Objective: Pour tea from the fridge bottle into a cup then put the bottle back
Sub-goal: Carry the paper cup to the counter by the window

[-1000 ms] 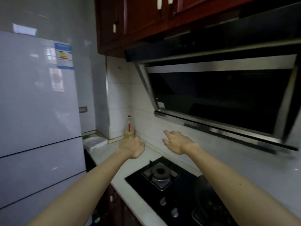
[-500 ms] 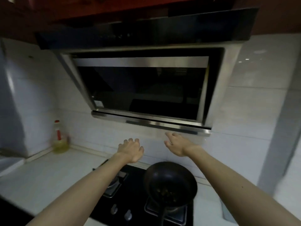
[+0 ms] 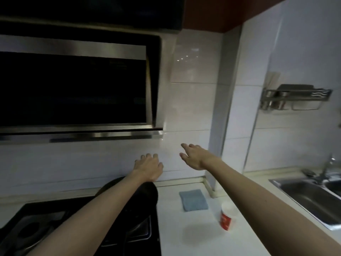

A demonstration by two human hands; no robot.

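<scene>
A red and white paper cup (image 3: 227, 216) stands upright on the white counter (image 3: 186, 235), partly behind my right forearm. My left hand (image 3: 148, 168) hovers palm down above the dark pan, fingers loosely curled and holding nothing. My right hand (image 3: 192, 156) is stretched out toward the tiled wall, fingers spread and empty. Both hands are well above and behind the cup. No tea bottle and no fridge are in view.
A dark pan (image 3: 144, 194) sits on the black gas hob (image 3: 55, 226) at the left, under the range hood (image 3: 77, 89). A blue cloth (image 3: 193, 199) lies behind the cup. A steel sink (image 3: 310, 196) with a tap is at the right, a wall rack (image 3: 295, 97) above it.
The view has swung right, away from the fridge and oil bottle, past the hob to the counter, cup and sink. Both hands stay outstretched and empty.
</scene>
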